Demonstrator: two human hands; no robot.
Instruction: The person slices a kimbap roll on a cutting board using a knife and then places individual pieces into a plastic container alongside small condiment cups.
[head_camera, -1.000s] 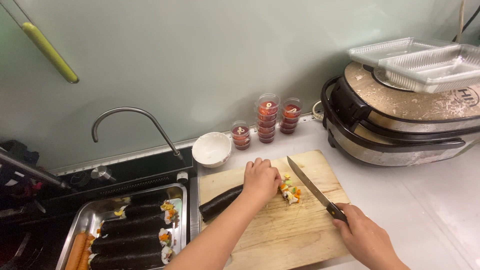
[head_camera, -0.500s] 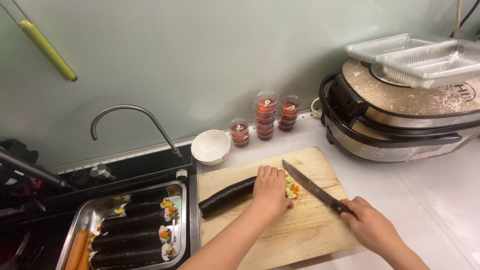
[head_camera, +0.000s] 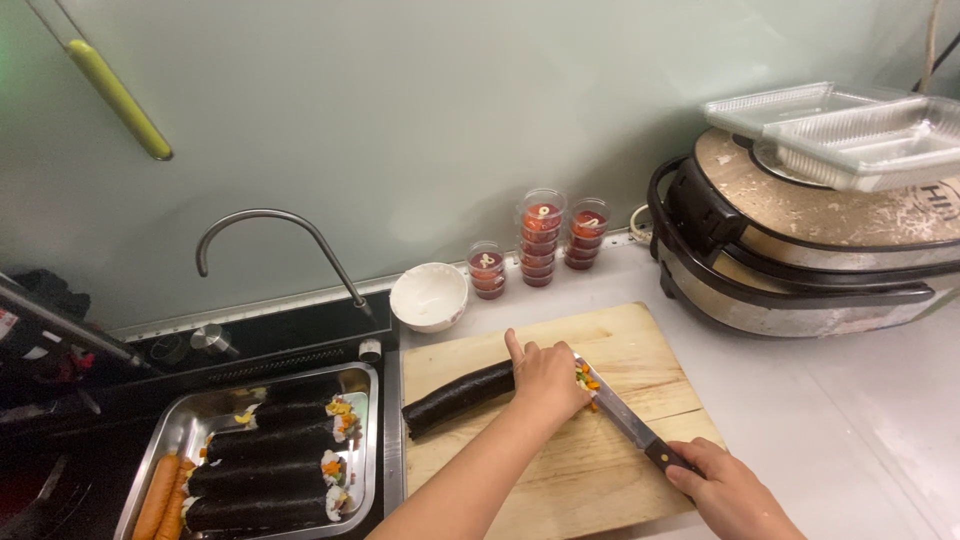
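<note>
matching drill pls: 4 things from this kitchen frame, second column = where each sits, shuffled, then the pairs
Things:
1. seaweed roll
2. knife
3. white bowl
4. clear plastic trays

Places:
A. on top of the round electric cooker
B. on the counter behind the cutting board, beside the sauce cups
C. in the right hand, blade at the roll's cut end
D. lying on the cutting board under the left hand

Pairs: 1-D, 2-C, 3-B, 4-A
</note>
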